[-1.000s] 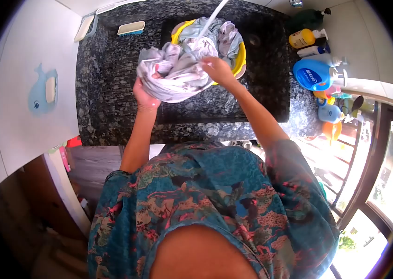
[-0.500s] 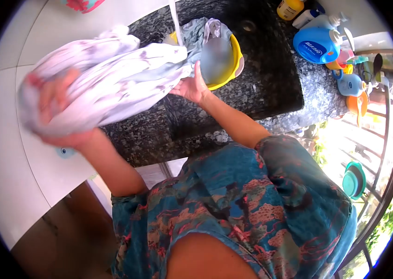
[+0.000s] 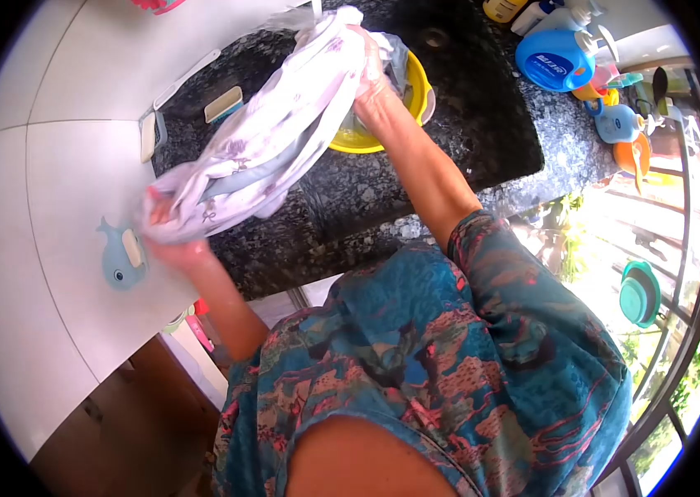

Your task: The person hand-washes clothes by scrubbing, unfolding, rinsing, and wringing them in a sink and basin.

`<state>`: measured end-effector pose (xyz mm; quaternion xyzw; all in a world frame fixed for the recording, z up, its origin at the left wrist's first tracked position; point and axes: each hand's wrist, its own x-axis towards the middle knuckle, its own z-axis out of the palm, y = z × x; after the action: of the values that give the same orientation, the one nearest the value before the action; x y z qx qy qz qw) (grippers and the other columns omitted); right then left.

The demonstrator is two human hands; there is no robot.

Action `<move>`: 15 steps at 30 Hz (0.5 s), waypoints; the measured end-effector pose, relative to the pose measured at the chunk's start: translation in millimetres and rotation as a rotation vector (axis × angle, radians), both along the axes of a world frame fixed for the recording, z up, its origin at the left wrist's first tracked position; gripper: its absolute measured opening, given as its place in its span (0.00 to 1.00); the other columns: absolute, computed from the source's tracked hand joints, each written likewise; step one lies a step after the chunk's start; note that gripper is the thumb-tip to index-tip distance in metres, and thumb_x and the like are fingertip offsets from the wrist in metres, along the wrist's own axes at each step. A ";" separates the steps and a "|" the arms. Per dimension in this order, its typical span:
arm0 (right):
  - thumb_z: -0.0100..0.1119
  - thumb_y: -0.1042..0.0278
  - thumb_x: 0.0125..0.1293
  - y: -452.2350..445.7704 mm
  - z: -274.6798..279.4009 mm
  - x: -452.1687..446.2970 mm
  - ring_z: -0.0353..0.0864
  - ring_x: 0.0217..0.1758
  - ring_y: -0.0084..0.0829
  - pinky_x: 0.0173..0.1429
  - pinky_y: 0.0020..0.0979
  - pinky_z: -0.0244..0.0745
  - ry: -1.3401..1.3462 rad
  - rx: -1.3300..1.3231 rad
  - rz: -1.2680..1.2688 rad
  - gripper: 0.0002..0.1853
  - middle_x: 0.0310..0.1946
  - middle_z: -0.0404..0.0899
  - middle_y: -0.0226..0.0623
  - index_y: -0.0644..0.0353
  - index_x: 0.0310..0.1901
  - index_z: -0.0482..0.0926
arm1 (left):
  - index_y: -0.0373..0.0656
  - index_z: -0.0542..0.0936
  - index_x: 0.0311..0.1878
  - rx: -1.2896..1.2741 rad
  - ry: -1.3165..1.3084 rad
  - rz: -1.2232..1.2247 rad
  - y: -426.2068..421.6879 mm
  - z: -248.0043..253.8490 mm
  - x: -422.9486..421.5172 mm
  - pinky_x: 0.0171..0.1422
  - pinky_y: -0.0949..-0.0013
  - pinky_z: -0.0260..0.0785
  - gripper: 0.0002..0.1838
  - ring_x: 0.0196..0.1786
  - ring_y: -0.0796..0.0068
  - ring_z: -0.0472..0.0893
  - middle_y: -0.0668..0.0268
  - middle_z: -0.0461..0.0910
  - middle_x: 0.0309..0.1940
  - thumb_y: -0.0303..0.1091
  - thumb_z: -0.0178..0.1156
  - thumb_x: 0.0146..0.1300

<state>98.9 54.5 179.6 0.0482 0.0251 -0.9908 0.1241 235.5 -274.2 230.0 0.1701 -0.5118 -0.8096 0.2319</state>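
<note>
A pale pinkish-white garment [image 3: 263, 137] with small bow prints and a grey inner side is stretched slantwise over the dark stone sink. At its lower left end my left hand [image 3: 174, 240] is closed on the fabric, with some fingers covered by the folds. My right hand [image 3: 371, 70] grips the upper end, near the tap. Behind my right wrist stands a yellow basin [image 3: 358, 142] holding grey wet cloth [image 3: 398, 62]. The running tap [image 3: 316, 10] is mostly hidden by the garment.
A scrubbing brush [image 3: 223, 104] lies on the dark counter [image 3: 180, 132] by the white tiled wall. A blue whale-shaped holder [image 3: 124, 261] hangs on the tiles. To the right stand a blue detergent bottle [image 3: 555, 62] and several other bottles, near a barred window.
My right hand has moved up from beside the basin onto the garment's upper end. The garment has swung from bunched at the left to stretched across, uncovering the brush and whale holder.
</note>
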 end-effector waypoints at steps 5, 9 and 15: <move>0.57 0.62 0.57 -10.0 11.9 18.4 0.82 0.43 0.37 0.50 0.38 0.78 0.015 0.780 0.192 0.20 0.40 0.80 0.49 0.69 0.46 0.76 | 0.33 0.74 0.54 0.687 -0.201 -0.212 -22.5 -112.3 1.3 0.69 0.43 0.56 0.24 0.61 0.51 0.71 0.53 0.74 0.57 0.44 0.47 0.66; 0.60 0.56 0.54 -52.0 -52.9 39.4 0.75 0.56 0.41 0.62 0.38 0.68 0.121 1.489 0.592 0.24 0.53 0.76 0.51 0.66 0.47 0.80 | 0.41 0.73 0.58 0.573 -0.586 -0.223 17.1 -115.4 -1.6 0.69 0.45 0.59 0.21 0.60 0.51 0.71 0.57 0.74 0.57 0.44 0.44 0.70; 0.65 0.67 0.47 -78.5 -114.6 87.0 0.79 0.40 0.35 0.45 0.33 0.74 -0.187 1.080 0.529 0.17 0.38 0.81 0.45 0.70 0.38 0.82 | 0.43 0.72 0.60 0.536 -0.610 -0.415 1.7 -155.6 14.6 0.68 0.48 0.61 0.22 0.61 0.58 0.72 0.58 0.74 0.58 0.46 0.46 0.71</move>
<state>185.9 -24.0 65.0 0.1831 0.5244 -0.7651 0.3257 250.1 -272.5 74.4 0.3486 -0.3523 -0.8557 -0.1488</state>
